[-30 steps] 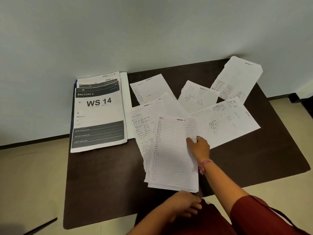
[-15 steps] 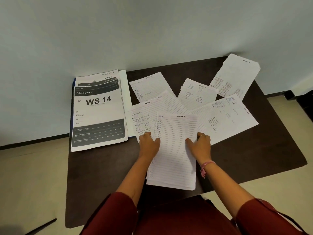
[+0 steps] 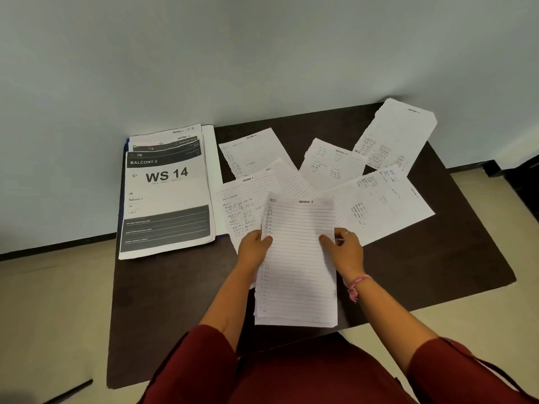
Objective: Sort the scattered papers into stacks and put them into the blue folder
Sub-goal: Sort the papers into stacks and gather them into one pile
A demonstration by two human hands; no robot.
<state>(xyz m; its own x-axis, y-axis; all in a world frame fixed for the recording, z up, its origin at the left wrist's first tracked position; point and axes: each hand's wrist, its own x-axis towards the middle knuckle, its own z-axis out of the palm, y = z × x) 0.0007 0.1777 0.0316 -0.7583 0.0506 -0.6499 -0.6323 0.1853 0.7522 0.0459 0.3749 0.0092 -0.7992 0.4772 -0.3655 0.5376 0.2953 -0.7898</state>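
Lined sheets (image 3: pixel 297 258): left hand (image 3: pixel 253 249) and right hand (image 3: pixel 345 249), each grip pinching a side edge, likely squaring them for stacking; other papers (image 3: pixel 376 199) fanned on surface (image 3: pixel 437 258)

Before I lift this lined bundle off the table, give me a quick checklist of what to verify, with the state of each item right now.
1. Left hand grips the left edge of the lined bundle: ok.
2. Right hand grips its right edge: ok.
3. Bundle edges squared up: not ok, sheets step out along the left and bottom edges.
4. Bundle free of the other papers: not ok, it overlaps the handwritten sheet beneath it.
5. Blue folder ready to take papers: cannot tell, only a blue edge shows under the WS 14 stack.
6. Bundle holds one section only: cannot tell, only the top heading shows.
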